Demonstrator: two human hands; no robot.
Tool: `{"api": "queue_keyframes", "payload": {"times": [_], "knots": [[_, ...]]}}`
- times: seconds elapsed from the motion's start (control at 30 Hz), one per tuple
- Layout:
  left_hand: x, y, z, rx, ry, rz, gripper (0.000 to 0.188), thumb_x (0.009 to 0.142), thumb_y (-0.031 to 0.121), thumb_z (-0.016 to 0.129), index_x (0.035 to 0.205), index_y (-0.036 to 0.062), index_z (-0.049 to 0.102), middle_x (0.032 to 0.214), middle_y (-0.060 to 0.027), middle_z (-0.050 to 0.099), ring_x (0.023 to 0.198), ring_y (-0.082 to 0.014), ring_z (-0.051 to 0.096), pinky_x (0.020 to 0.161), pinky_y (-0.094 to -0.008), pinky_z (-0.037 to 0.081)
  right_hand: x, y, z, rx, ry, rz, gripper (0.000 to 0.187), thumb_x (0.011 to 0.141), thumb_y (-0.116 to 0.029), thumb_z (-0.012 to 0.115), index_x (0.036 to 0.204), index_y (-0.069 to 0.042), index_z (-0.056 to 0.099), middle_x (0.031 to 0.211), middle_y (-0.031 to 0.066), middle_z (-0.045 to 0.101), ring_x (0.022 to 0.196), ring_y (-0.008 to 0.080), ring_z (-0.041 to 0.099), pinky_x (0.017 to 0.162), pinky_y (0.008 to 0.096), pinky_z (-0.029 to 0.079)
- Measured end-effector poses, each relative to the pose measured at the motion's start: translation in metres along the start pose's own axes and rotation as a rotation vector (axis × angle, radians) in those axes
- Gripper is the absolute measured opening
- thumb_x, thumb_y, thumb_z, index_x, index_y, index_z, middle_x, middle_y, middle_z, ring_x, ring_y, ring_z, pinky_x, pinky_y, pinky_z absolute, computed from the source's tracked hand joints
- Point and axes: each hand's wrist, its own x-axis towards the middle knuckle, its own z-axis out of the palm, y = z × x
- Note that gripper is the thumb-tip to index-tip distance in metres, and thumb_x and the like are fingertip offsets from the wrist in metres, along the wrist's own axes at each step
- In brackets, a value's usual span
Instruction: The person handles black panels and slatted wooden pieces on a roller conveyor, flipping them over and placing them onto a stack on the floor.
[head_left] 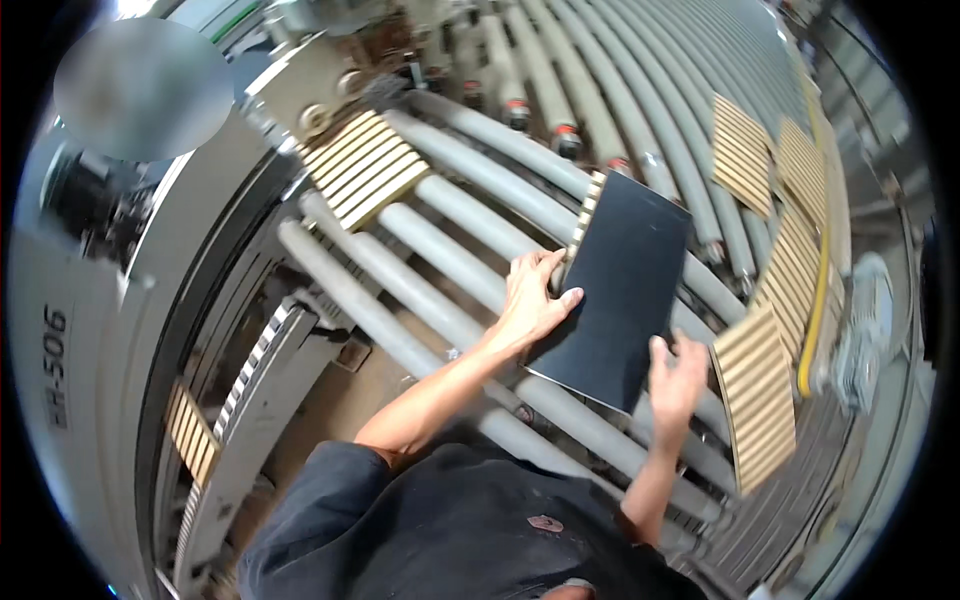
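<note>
Tilted above the grey rollers is a flat rectangular panel (625, 290) with a smooth black face toward me. Pale, notched slat ends show along its upper left edge. My left hand (535, 300) is closed on the panel's left edge, the thumb lying on the black face and the fingertips hidden behind the edge. Beside the lower right edge, my right hand (676, 380) has its thumb and fingers apart, somewhat blurred. Its thumb is very close to the edge; whether it touches I cannot tell.
Grey conveyor rollers (450, 215) run beneath, with gaps between them. A tan slatted panel (365, 170) rests at the machine's outlet. Several similar slatted panels (757, 395) line the right side near a yellow rail (817, 320). A large grey machine (90, 290) stands left.
</note>
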Motion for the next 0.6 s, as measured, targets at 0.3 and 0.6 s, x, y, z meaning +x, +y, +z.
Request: {"api": "queue_keyframes", "payload": {"times": [0.3, 0.6], "knots": [[0.042, -0.215, -0.241, 0.328, 0.84, -0.298, 0.061, 0.091, 0.022, 0.076, 0.141, -0.0082, 0.06, 0.136, -0.0261, 0.064, 0.128, -0.0363, 0.061, 0.111, -0.0435, 0.049, 0.135, -0.243, 0.112, 0.738, -0.606, -0.336, 0.049, 0.103, -0.033, 0.075, 0.135, 0.004, 0.07, 0.109, 0.0206, 0.08, 0.102, 0.0234, 0.078, 0.092, 0.0349, 0.06], [0.095, -0.224, -0.253, 0.371, 0.733, -0.338, 0.044, 0.081, 0.02, 0.076, 0.116, -0.0074, 0.071, 0.1, -0.0235, 0.078, 0.095, -0.0382, 0.075, 0.092, -0.0455, 0.058, 0.206, -0.385, 0.342, 0.776, -0.591, -0.418, 0.044, 0.095, -0.026, 0.075, 0.122, 0.008, 0.071, 0.106, 0.0224, 0.079, 0.103, 0.0329, 0.076, 0.092, 0.0423, 0.058]]}}
